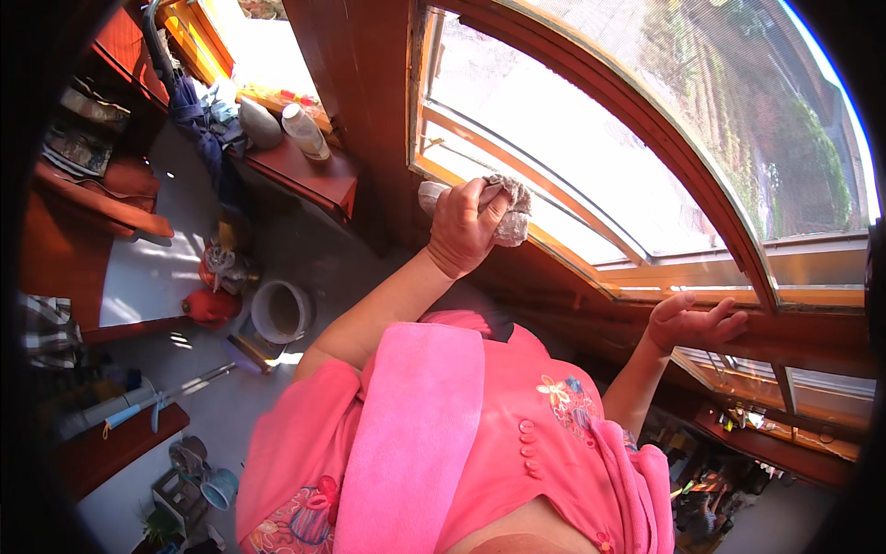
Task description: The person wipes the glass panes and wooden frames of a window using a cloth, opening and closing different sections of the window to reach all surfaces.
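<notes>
My left hand [468, 224] is closed around a crumpled grey-white rag [513, 212], its folds bulging out on both sides of the fist. It is raised near the lower edge of the wooden window frame [591, 268]; whether the rag touches the wood I cannot tell. Further right, my right hand [692, 325] has its fingers spread, with nothing in it. That hand is just by the lower rail of the window, below the glass pane [591, 129]. A pink towel [415, 415] lies over the front of my pink top.
On the left, a reddish-brown ledge [305, 180] bears a white bottle [305, 131] and a grey rounded object [261, 123]. A bucket [280, 311] stands on the floor near a broom [245, 355] and a red container [210, 307]. Shoes [711, 499] crowd the lower right.
</notes>
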The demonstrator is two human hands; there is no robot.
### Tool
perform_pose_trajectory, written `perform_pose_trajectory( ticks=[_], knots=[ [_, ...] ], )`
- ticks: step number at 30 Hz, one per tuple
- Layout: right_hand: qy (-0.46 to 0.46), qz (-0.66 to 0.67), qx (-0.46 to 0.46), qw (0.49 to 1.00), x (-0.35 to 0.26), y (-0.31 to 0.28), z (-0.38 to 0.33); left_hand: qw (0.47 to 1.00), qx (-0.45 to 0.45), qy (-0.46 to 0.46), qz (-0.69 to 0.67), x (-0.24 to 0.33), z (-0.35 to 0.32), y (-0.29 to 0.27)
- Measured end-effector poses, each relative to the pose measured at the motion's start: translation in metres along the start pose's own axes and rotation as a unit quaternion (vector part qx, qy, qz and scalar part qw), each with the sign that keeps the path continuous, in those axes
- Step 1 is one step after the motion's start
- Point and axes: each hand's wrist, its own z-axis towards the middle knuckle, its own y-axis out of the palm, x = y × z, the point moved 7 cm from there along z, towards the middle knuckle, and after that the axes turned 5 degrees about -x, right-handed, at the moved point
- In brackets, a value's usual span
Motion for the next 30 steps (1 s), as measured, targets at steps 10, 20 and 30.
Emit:
perform_pose_trajectory(
  ticks=[10, 20, 30],
  knots=[
    [0.014, -0.021, 0.004, 1.000, -0.002, -0.004, 0.000, 0.999, -0.009, 0.023, 0.024, 0.009, 0.065, -0.037],
    [0.030, -0.013, 0.005, 0.999, 0.000, -0.004, -0.002, 0.994, 0.036, 0.038, 0.100, 0.000, 0.070, -0.049],
    [0.025, -0.020, 0.001, 0.999, -0.003, -0.005, 0.004, 0.993, -0.085, 0.050, 0.071, 0.012, -0.007, 0.005]
  ],
)
